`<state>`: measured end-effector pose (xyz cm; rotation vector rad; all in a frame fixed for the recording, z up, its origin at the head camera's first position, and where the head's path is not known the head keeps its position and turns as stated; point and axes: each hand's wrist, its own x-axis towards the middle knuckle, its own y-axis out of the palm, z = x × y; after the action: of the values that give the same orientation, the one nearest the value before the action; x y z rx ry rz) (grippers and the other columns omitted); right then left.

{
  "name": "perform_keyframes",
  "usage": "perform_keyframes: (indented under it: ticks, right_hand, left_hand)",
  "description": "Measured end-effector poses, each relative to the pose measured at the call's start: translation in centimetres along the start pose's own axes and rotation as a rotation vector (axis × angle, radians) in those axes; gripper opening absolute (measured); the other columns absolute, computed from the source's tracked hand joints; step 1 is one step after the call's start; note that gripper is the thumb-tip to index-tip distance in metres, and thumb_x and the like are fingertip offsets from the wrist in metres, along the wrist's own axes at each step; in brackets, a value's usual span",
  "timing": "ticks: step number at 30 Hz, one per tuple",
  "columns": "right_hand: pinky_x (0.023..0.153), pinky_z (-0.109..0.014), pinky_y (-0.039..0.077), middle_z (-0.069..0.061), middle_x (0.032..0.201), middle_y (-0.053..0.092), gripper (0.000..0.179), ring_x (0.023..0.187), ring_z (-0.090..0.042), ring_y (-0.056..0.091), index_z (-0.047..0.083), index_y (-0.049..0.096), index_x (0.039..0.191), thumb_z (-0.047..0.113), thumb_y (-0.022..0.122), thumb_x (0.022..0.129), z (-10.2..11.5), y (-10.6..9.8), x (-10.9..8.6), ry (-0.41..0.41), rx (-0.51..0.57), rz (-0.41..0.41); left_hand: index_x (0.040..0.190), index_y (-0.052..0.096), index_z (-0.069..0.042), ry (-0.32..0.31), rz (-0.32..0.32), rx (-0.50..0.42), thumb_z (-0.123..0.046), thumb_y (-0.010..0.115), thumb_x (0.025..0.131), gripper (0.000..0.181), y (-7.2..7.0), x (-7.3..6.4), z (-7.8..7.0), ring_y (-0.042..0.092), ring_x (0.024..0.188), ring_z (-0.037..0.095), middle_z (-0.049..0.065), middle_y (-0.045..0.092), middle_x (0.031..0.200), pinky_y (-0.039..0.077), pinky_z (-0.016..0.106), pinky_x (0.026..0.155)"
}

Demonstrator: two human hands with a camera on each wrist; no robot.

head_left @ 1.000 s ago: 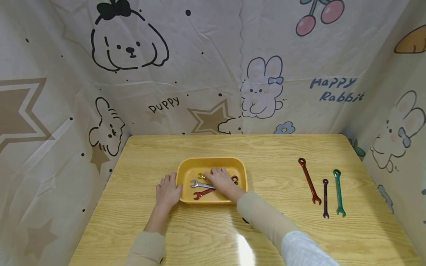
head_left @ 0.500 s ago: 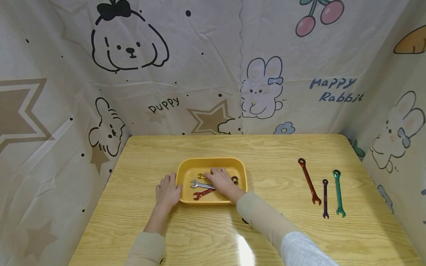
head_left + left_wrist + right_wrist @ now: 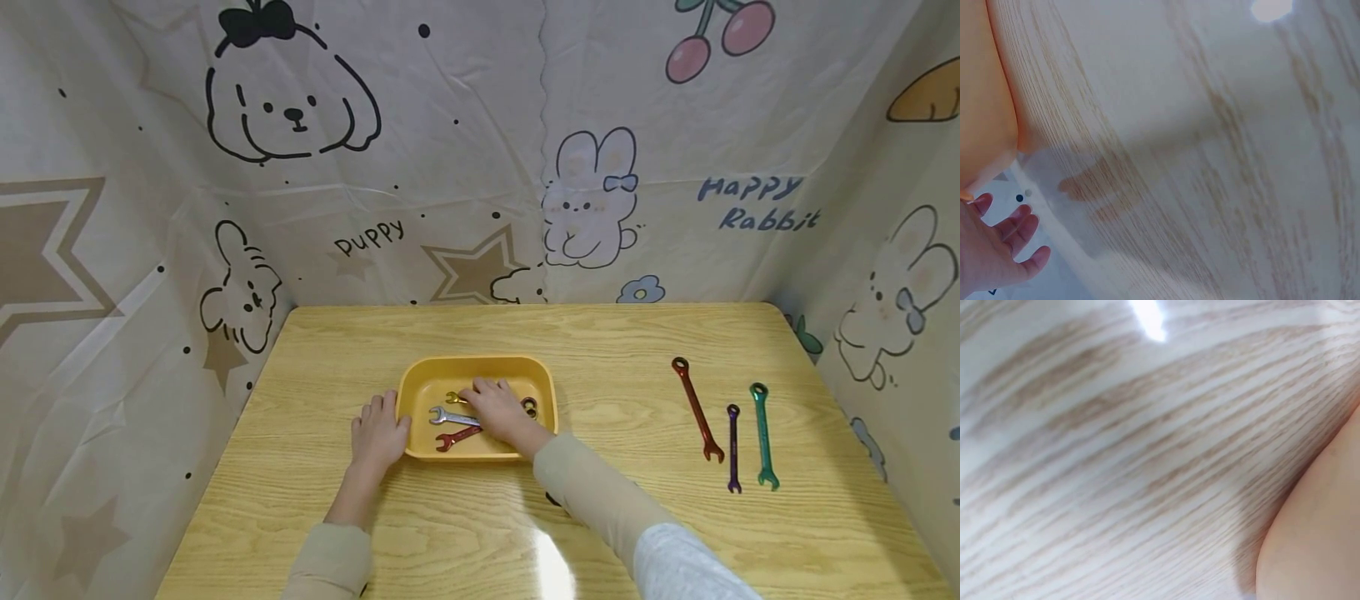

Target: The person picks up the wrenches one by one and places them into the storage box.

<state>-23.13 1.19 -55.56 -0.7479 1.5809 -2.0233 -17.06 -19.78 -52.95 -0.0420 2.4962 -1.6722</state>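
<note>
A yellow tray (image 3: 480, 363) stands on the table, with several combination wrenches inside. My left hand (image 3: 380, 432) rests against the tray's left side, its thumb at the rim; in the left wrist view the fingers (image 3: 1022, 234) are spread and nearly straight beside the tray wall (image 3: 985, 100). Inside the tray, my right hand (image 3: 501, 412) reaches down with its thumb and fingers at a small gold wrench (image 3: 453, 398) and appears to pinch it. A silver wrench (image 3: 450, 416) and a red wrench (image 3: 456, 439) lie partly under this hand. Ring ends (image 3: 529, 404) show to its right.
On the table's right lie three more wrenches: a dark red one (image 3: 697, 410), a purple one (image 3: 733, 450) and a green one (image 3: 763, 435). Printed cloth (image 3: 465, 183) hangs behind and at both sides of the wooden table (image 3: 622, 350).
Almost nothing differs. My right hand has shifted very slightly inside the tray; the left hand, the tray and the wrenches on the table stay in place.
</note>
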Motion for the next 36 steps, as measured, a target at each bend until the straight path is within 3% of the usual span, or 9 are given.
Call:
perform_keyframes:
  ticks: [6, 17, 26, 36]
  right_hand:
    - [0.07, -0.032, 0.034, -0.002, 0.094, 0.051, 0.025, 0.089, -0.019, 0.052, 0.017, 0.058, 0.117, 0.021, 0.05, 0.094, 0.0, 0.0, 0.0, 0.017, 0.013, 0.004]
    - [0.082, -0.04, 0.041, -0.005, 0.105, 0.058, 0.029, 0.098, -0.024, 0.055, 0.014, 0.057, 0.119, 0.016, 0.054, 0.09, -0.1, -2.2, -0.6, 0.063, 0.042, -0.03]
    - [0.079, -0.037, 0.043, -0.007, 0.105, 0.06, 0.03, 0.095, -0.024, 0.056, 0.01, 0.059, 0.117, 0.015, 0.059, 0.087, -0.3, -4.0, -1.4, 0.035, 0.068, -0.11]
    - [0.079, -0.037, 0.042, -0.006, 0.098, 0.058, 0.025, 0.089, -0.022, 0.056, 0.01, 0.062, 0.109, 0.009, 0.062, 0.084, -1.3, -4.5, -2.7, -0.014, 0.08, -0.275]
  left_hand:
    - [0.127, 0.038, -0.008, 0.0, -0.004, -0.005, -0.028, 0.04, 0.09, 0.042, 0.0, 0.0, 0.0, 0.041, 0.104, 0.033, 0.017, 0.045, 0.12, 0.031, 0.052, 0.085]
    - [0.127, 0.038, -0.009, -0.002, -0.003, -0.004, -0.028, 0.041, 0.09, 0.042, 0.1, 0.1, 0.0, 0.041, 0.106, 0.033, 0.017, 0.045, 0.12, 0.031, 0.052, 0.085]
    - [0.129, 0.037, -0.009, 0.003, 0.0, 0.007, -0.029, 0.04, 0.09, 0.043, 0.1, 0.1, 0.0, 0.041, 0.106, 0.033, 0.017, 0.044, 0.121, 0.031, 0.052, 0.086]
    - [0.129, 0.037, -0.008, 0.004, 0.007, 0.01, -0.028, 0.04, 0.091, 0.044, 0.0, 0.1, 0.0, 0.04, 0.109, 0.034, 0.018, 0.044, 0.123, 0.031, 0.053, 0.087]
